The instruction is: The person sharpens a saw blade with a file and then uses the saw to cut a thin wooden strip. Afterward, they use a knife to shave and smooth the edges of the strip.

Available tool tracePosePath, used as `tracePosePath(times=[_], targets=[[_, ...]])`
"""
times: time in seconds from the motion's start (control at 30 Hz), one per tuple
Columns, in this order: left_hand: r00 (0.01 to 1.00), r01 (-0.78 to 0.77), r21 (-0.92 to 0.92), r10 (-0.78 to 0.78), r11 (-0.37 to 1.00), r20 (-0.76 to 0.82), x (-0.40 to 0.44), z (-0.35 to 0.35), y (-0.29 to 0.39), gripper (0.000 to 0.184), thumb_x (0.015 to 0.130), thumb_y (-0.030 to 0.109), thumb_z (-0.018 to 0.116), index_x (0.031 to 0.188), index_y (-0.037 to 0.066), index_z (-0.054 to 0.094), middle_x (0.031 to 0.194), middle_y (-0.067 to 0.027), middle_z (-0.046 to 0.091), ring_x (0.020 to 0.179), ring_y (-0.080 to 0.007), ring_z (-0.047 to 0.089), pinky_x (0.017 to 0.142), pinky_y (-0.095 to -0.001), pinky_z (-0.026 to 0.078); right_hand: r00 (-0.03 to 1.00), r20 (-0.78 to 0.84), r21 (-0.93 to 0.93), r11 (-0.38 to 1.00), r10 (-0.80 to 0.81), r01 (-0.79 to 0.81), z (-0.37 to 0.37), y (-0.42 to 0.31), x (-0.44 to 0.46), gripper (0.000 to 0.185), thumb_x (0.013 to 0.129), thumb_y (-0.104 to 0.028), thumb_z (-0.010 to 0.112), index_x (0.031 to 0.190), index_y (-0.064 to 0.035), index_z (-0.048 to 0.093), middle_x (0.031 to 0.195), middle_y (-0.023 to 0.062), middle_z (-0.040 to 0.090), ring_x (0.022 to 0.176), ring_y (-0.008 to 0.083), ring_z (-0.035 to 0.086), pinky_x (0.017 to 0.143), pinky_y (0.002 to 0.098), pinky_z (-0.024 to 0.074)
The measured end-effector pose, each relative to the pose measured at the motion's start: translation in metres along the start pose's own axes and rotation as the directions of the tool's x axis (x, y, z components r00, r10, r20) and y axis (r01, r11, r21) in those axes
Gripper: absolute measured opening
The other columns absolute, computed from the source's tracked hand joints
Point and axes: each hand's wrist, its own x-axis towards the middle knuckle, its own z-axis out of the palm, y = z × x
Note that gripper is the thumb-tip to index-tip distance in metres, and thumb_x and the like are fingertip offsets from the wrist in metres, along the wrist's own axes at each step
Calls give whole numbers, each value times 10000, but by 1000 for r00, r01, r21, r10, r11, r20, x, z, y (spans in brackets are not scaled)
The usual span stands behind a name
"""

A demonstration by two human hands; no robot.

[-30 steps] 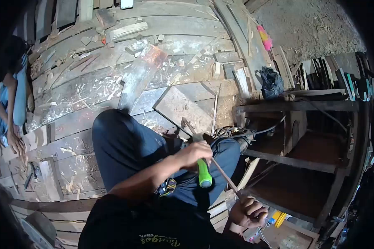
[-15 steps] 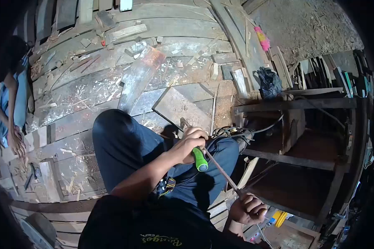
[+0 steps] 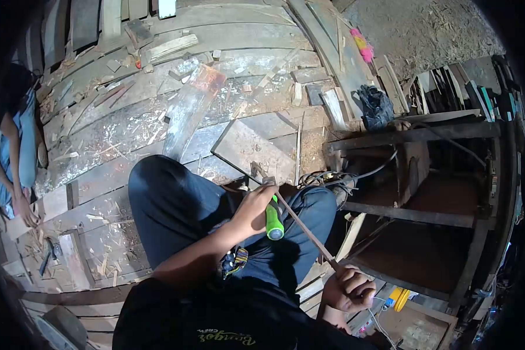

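Observation:
My left hand (image 3: 252, 211) is closed round a tool with a bright green handle (image 3: 275, 223) and a rounded grey butt end. The tool's working end is mostly hidden by my fingers. Down at the lower right, my right hand (image 3: 348, 289) grips the near end of a long thin brownish strip (image 3: 305, 229). That strip slants up and leftward past my left hand, over my lap. Whether my left fingers touch the strip I cannot tell. Just beyond my left hand, a flat wooden board (image 3: 252, 147) lies on the plank floor.
At right stands a dark wooden frame (image 3: 417, 219), with cables (image 3: 331, 182) and a black plastic bag (image 3: 375, 108) near it. Offcuts and shavings litter the plank floor (image 3: 108, 146). Another person's hand (image 3: 25, 210) rests at far left. A yellow object (image 3: 400, 298) lies low right.
My left hand and the green handle have shifted slightly left, and the handle now points more straight down. My right hand keeps its grip with little movement. The view has tilted a little.

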Motion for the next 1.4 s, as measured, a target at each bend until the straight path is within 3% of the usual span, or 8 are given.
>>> tracePosePath(times=[0.13,0.17,0.37,0.47,0.6,0.77,1.0,1.4], targets=[[993,74,148,-86,986,75,5,5,-21,438,727,92,714,1124,-24,572,1051,-262,624,945,-448,636,792,-447,524,994,106,-99,995,-17,27,11,-3,7,489,990,-424,474,629,-134,316,451,21,339,414,169,328,578,335,411],[1000,-7,125,7,992,2,4,5,-18,434,728,99,716,1119,-23,573,1056,-264,625,953,-449,636,802,-446,526,997,32,-66,995,-73,75,20,2,7,407,976,-322,454,633,-158,307,467,3,319,421,119,199,496,286,268],[990,104,187,-119,977,71,8,10,-30,334,741,111,703,1023,-12,575,982,-234,613,895,-453,611,775,-484,499,991,119,-33,997,-63,68,17,0,10,399,978,-318,455,640,-159,315,465,3,322,411,120,211,473,288,254],[994,-93,46,96,995,-57,9,5,-14,358,743,112,704,1053,-13,579,1003,-233,622,909,-433,626,787,-460,505,992,97,-11,997,-81,82,15,1,8,401,979,-318,453,638,-157,316,461,7,322,406,124,217,464,284,248],[998,50,-20,-49,999,37,10,10,-21,427,747,103,705,1142,-13,594,1043,-247,631,936,-414,641,803,-426,510,992,91,-60,993,-91,97,9,4,8,407,983,-326,451,638,-156,316,464,8,320,402,126,214,462,282,245],[994,32,75,-39,997,103,10,3,0,404,746,90,692,1126,-13,599,1000,-233,634,877,-419,639,759,-431,522,993,112,169,986,-25,6,-7,4,25,411,1008,-314,420,641,-159,316,485,0,298,413,107,192,448,290,224],[989,-147,180,150,973,-1,5,1,-18,345,762,70,684,1093,5,612,1027,-225,638,927,-421,644,789,-444,517,991,122,106,993,-55,42,1,4,22,410,996,-313,429,633,-160,316,470,-2,307,406,108,184,442,287,218],[999,-51,55,50,997,10,15,-1,-34,254,716,60,720,903,54,548,765,-158,622,720,-353,645,627,-410,497,992,99,45,997,-74,70,1,6,9,381,976,-311,424,649,-149,316,466,15,331,408,125,216,485,277,285]])
